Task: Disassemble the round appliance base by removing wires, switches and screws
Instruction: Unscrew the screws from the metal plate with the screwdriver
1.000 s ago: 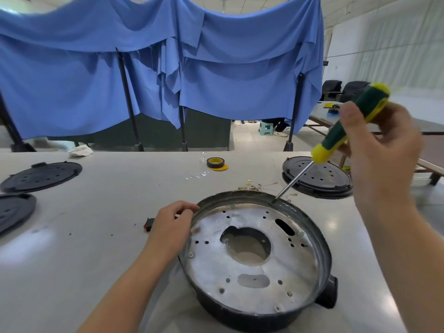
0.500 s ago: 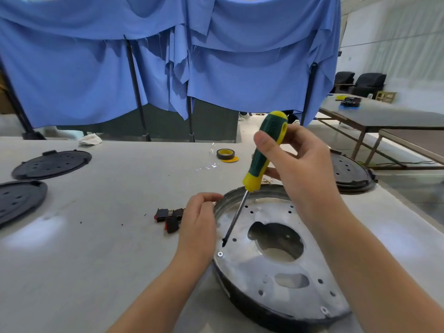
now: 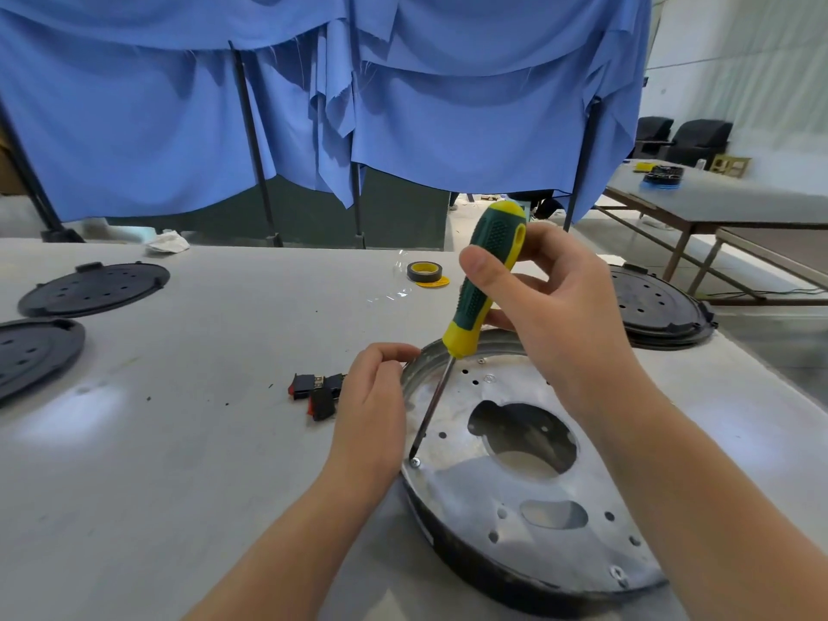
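Note:
The round appliance base (image 3: 515, 499) lies on the grey table, a shiny metal plate with holes inside a black rim. My left hand (image 3: 372, 405) grips the base's left rim. My right hand (image 3: 551, 316) holds a green and yellow screwdriver (image 3: 479, 289) by its handle, nearly upright. The screwdriver's tip sits on a silver screw (image 3: 416, 462) at the left edge of the plate. Another screw (image 3: 618, 572) shows near the plate's front right. Two black and red switches (image 3: 316, 392) lie on the table just left of my left hand.
Two black round covers (image 3: 92, 289) (image 3: 31, 354) lie at the far left, another black cover (image 3: 658, 307) at the right edge. A roll of tape (image 3: 424, 272) sits at the back middle. Blue cloth hangs behind the table.
My right hand swung the screwdriver from the far right rim to the left side and lowered its tip onto the screw. My left hand stayed on the rim.

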Motion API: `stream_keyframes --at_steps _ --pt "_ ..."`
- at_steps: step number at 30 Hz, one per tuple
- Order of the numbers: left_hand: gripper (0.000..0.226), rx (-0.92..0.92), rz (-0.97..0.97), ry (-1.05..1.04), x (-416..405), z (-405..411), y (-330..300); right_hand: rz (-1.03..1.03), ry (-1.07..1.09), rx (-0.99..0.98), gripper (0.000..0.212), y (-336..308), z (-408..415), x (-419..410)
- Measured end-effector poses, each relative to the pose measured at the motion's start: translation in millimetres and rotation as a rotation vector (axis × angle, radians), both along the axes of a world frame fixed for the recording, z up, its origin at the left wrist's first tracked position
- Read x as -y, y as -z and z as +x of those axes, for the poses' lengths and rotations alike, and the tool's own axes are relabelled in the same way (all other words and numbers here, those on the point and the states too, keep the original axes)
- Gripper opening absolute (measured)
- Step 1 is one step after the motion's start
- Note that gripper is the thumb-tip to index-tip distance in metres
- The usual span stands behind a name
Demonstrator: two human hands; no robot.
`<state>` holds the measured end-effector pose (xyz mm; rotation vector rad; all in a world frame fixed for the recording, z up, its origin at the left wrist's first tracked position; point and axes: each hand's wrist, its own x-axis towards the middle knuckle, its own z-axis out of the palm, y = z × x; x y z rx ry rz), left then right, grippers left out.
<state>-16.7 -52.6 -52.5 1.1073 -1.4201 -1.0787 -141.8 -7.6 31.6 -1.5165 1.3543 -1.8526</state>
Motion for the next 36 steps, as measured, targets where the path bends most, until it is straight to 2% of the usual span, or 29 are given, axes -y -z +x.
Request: stream_keyframes --at_steps 4,23,30,36 --pt "0.032 0.014 -0.005 0.008 0.5 0.6 -0.3 -0.012 -0.009 -0.007 0.02 0.2 -0.5 -0.7" --pt "0.032 0.011 -0.014 -0.002 -0.1 0.1 -1.4 -0.014 -0.009 0.005 0.021 -1.8 3.9 -5.2" --pt "0.03 0.001 -0.001 -0.003 -0.2 0.2 -1.6 -0.073 0.012 -0.087 0.04 -3.8 10.5 -10.1" --pt "0.027 0.013 -0.059 0.01 0.9 -0.3 0.5 -0.119 0.01 -0.155 0.034 -3.4 13.3 -11.1"
